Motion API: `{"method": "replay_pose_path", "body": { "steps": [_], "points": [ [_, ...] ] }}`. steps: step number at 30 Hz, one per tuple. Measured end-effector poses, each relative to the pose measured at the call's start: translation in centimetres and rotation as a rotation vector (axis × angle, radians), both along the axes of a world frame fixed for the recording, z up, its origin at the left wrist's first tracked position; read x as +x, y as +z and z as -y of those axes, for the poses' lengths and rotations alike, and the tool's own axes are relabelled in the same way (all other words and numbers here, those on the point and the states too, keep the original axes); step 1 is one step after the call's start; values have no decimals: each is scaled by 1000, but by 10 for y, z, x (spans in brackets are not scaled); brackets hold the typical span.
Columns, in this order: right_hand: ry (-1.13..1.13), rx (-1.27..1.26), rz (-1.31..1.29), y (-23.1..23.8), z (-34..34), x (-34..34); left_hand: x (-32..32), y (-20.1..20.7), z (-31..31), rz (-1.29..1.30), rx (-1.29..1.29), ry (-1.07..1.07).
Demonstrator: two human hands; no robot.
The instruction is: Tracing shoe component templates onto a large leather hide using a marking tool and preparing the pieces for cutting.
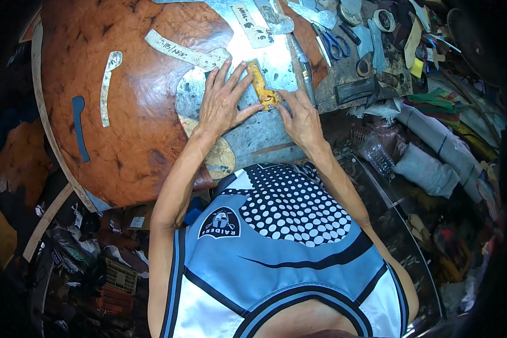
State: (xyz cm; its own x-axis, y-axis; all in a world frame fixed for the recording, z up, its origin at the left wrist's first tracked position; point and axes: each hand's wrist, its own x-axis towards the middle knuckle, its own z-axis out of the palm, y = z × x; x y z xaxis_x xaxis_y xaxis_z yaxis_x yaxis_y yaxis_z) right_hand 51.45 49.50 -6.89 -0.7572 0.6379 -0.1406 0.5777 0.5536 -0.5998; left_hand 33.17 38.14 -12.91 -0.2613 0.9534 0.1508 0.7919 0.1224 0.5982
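Note:
A yellow L-shaped piece with small holes or studs (257, 82) lies on the grey metal sheet (252, 134) in front of me. My left hand (224, 102) rests flat to its left, fingers spread. The left thumb tip reaches the piece's lower edge, and the fingertips lie along its upper left side. At the piece's right end is my right hand (302, 119), its fingers curled and its index finger and thumb close together on that edge. Just beyond my left fingertips lies a long, pale, curved template with writing (181, 52).
Brown leather (146, 124) covers the left of the table, with a white template (107, 90) and a dark blue strip (79, 128) on it. Blue-handled scissors (337, 47) and tape rolls (384, 21) sit at the upper right. Wrapped bundles (428, 169) are piled at the right.

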Motion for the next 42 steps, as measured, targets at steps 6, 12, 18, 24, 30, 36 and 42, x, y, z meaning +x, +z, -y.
{"method": "replay_pose_path", "body": {
  "steps": [6,12,18,24,30,36,42],
  "points": [
    [14,14,2,3,3,0,1,1,3,-7,-5,1],
    [5,13,-21,-2,5,3,2,4,3,12,0,8],
    [10,27,36,2,5,2,0,2,4,7,-8,2],
    [28,63,42,5,5,1,1,2,3,3,4,2],
    [31,51,18,6,8,4,1,3,7,-10,-6,-8],
    [36,53,2,3,10,6,2,2,8,-4,-4,-4],
    [37,57,-1,5,10,6,1,4,8,-26,3,-5]
  ]
}}
